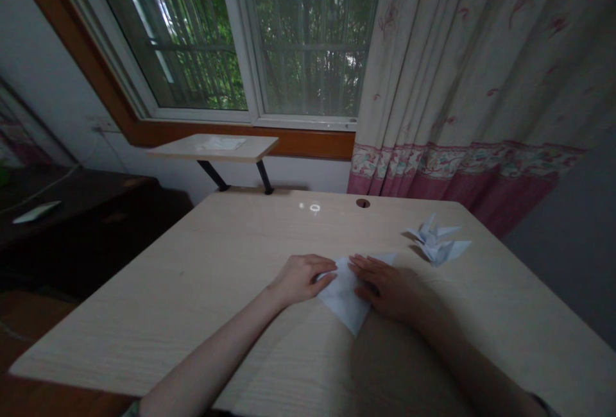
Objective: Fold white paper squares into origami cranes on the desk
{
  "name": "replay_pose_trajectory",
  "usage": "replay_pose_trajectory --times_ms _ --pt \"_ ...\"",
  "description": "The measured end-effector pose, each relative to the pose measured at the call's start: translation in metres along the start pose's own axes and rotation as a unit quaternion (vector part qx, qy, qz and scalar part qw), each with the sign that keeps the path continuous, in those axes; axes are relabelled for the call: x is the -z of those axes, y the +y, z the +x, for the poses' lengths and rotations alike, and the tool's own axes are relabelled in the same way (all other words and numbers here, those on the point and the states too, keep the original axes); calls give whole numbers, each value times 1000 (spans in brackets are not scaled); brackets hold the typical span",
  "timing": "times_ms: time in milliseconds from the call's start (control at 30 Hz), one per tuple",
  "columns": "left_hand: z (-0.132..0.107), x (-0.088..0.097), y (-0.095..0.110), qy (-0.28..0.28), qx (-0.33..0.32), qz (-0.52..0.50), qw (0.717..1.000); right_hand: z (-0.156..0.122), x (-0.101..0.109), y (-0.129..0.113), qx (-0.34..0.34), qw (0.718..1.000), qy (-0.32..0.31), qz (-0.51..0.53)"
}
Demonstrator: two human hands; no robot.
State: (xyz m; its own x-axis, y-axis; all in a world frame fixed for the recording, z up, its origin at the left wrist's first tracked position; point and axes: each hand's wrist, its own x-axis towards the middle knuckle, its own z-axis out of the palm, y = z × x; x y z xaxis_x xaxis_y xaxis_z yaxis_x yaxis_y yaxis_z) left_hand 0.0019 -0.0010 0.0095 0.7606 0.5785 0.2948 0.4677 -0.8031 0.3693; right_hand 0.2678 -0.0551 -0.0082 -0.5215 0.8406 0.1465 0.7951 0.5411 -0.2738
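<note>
A white folded paper [347, 298] lies on the pale wooden desk with one corner pointing toward me. My left hand [304, 278] is closed at the paper's left edge, thumb and fingers bent together on it. On the right part of the paper rests my right hand [382, 285], its fingers stretched out flat and the thumb apart from them. A strip of paper shows beyond its fingertips. Two folded paper cranes [437, 247] stand close together on the desk to the right, apart from both hands.
A small raised shelf [178, 146] on black legs holds white paper [221, 144] at the back left. The desk [192, 289] has a round cable hole [362, 203] near its back edge. Behind are a window [308, 38] and a flowered curtain [462, 70]. A dark table [72, 212] stands left.
</note>
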Motion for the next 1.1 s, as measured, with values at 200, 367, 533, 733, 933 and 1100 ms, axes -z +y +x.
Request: replay_pose_trajectory --times_ms 200,367,533,733,933,1100 --pt "3 -5 7 -18 21 74 997 1 -13 2 -22 1000 8 -9" --pt "4 -13 14 -34 21 134 990 1 -20 5 0 1000 25 -19" --pt "1 -23 11 -53 31 126 990 1 -20 2 2 999 25 -41" --pt "0 -27 10 -89 50 110 989 1 -21 1 -17 998 20 -64" --pt "-1 -28 10 -110 82 105 985 0 -21 2 -39 997 1 -70" --pt "-1 -28 10 -112 105 113 982 2 -12 -3 -68 994 -26 -77"
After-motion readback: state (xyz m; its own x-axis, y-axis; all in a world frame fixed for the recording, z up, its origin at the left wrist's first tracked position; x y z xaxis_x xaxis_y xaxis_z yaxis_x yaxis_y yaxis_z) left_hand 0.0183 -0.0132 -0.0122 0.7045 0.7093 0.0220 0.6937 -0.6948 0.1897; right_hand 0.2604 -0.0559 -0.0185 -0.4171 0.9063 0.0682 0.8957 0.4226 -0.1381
